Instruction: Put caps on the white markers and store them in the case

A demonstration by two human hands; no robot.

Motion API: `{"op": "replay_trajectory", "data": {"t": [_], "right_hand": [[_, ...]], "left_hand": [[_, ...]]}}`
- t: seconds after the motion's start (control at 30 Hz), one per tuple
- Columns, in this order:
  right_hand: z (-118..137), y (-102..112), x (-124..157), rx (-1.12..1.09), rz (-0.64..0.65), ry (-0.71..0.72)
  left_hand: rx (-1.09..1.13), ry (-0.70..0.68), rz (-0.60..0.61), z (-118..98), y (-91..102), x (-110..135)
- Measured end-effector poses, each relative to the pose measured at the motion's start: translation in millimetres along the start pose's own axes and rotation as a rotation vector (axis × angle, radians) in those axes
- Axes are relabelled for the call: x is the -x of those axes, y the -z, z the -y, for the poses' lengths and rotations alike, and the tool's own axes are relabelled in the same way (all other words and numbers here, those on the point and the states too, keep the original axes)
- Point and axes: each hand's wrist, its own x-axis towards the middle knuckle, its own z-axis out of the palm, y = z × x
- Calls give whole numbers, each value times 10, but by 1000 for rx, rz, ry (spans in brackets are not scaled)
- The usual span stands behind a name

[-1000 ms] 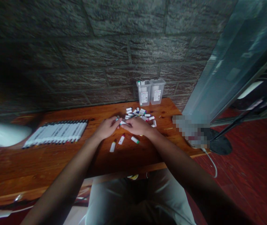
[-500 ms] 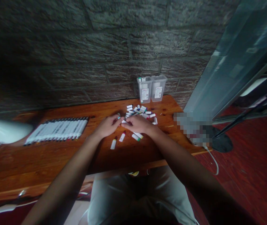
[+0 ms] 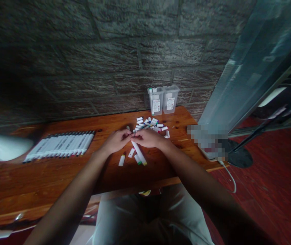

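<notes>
My left hand (image 3: 120, 140) and my right hand (image 3: 148, 137) meet over the wooden table, their fingers bent and pinched together. From beneath the joined fingertips a long white marker with a yellow end (image 3: 139, 153) slants toward me; its upper end is hidden at my right fingers. A small pale piece (image 3: 128, 128) shows above my left fingers, too little of it to name. Close to the marker lie a short white piece with a green end (image 3: 137, 159), one with a red end (image 3: 131, 152) and one with a yellow end (image 3: 122, 160).
Several short white pieces with coloured ends (image 3: 154, 121) are heaped beyond my hands. Two clear plastic boxes (image 3: 169, 102) stand against the brick wall. A row of white markers (image 3: 61, 144) lies at left beside a white lamp (image 3: 9, 146). The table's edge (image 3: 145, 185) is near my lap.
The long yellow-ended marker and the green-ended piece have shifted left and toward me, and more of the marker shows. My hands stay together. The view has tilted slightly.
</notes>
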Motion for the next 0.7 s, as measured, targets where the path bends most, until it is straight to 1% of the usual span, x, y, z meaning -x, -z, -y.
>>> {"op": "replay_trajectory", "data": {"t": [0.23,0.47,0.57,0.7], "right_hand": [[-12,-4,-9,8,-15,13],[-16,-61,-28,-4,-91,34],[-10,-67,-30,-29,-113,67],[11,-65,-17,-83,-97,147]], "left_hand": [[19,-13,4,-4,7,-12],[29,-1,-10,-2,9,0],[34,6,-28,18,6,2],[49,21,-34,55,-5,0]]}}
